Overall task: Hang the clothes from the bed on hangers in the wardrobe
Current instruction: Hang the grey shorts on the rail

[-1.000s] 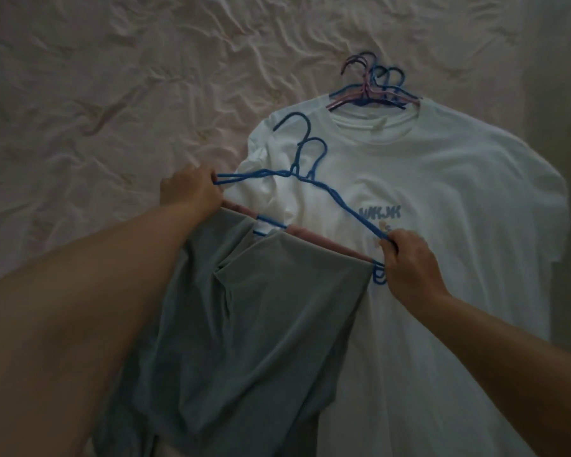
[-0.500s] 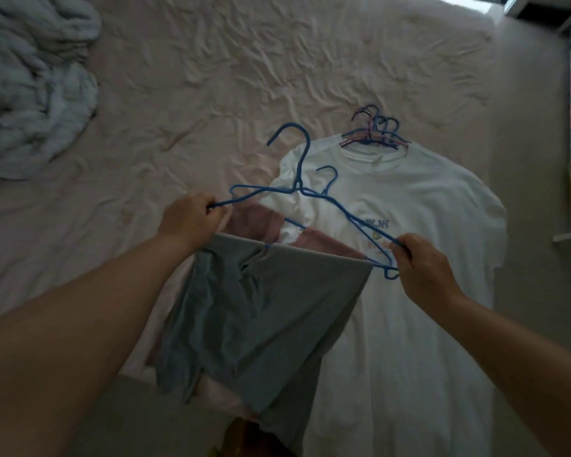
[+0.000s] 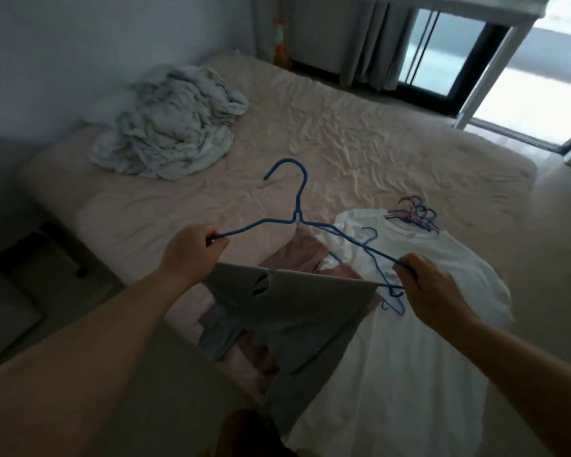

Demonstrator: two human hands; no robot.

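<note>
A blue wire hanger point(image 3: 298, 206) hangs in the air over the bed point(image 3: 343, 136), with a grey garment point(image 3: 297, 321) draped over its bottom bar. My left hand point(image 3: 192, 255) grips the hanger's left end and my right hand point(image 3: 432, 288) grips its right end. A second blue hanger point(image 3: 370, 237) lies under it on a pink garment point(image 3: 300, 258). A white T-shirt point(image 3: 409, 341) is spread flat on the bed to the right, and several blue and pink hangers point(image 3: 414, 214) lie piled at its collar.
A crumpled pale blanket point(image 3: 168, 130) lies at the far left of the bed. Beyond the bed are curtains point(image 3: 366, 37) and a sliding glass door point(image 3: 442, 51). A dark low piece of furniture point(image 3: 30, 255) stands at the left of the bed.
Both hands have lifted the blue hanger with the grey garment higher off the bed. The view has tilted up, and the blanket, curtains and window have come into sight.
</note>
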